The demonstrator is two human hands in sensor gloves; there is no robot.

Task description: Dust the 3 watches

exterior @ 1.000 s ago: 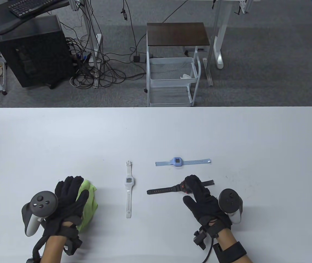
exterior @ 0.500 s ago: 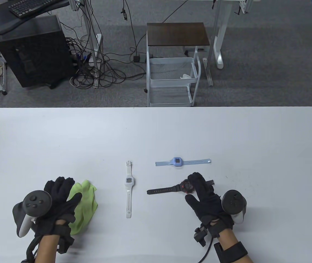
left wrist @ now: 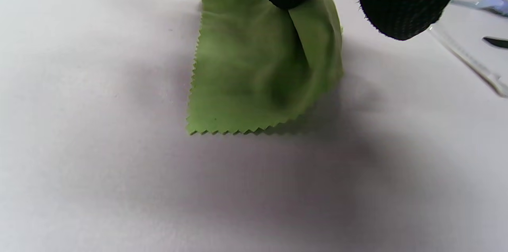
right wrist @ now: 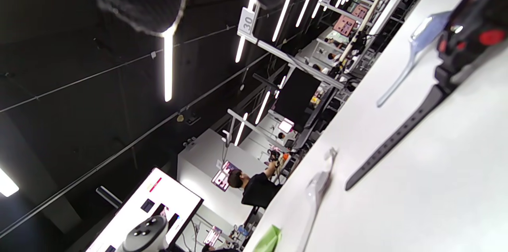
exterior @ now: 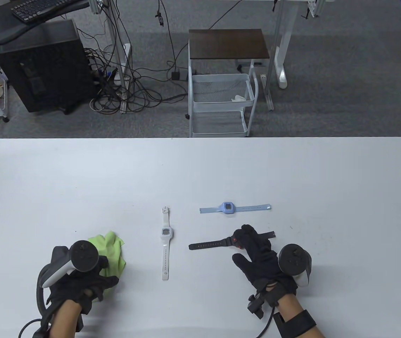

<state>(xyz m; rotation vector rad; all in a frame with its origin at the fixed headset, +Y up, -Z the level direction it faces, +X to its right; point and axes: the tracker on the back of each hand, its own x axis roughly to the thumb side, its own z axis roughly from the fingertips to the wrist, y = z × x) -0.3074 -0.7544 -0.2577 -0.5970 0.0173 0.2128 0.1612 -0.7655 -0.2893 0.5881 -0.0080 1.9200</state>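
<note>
We note 3 watches lying flat on the white table, straps extended. The black watch with red accents on its case lies nearest the person, strap running left to right; the right hand rests over its case with fingers laid forward on it, but we cannot tell whether they pinch it or only press it down. The blue watch lies just beyond it, parallel, untouched. The white watch lies to the left of both, its strap running front to back, also untouched.

The green cloth, with a zigzag-cut edge, sits on the table at the left. The left hand is on it: the left wrist view shows 1 fingertip pressing into the fabric and bunching it, a second fingertip clear of it. A closed grip is not visible, so we read the cloth as being gathered, not lifted.

Progress, our judgement: no cloth-to-watch contact in view; all 3 watches appear left to dust, black likely first.

Writing: a hanging sign reading "30" in the right wrist view. No brand on any watch is legible.
</note>
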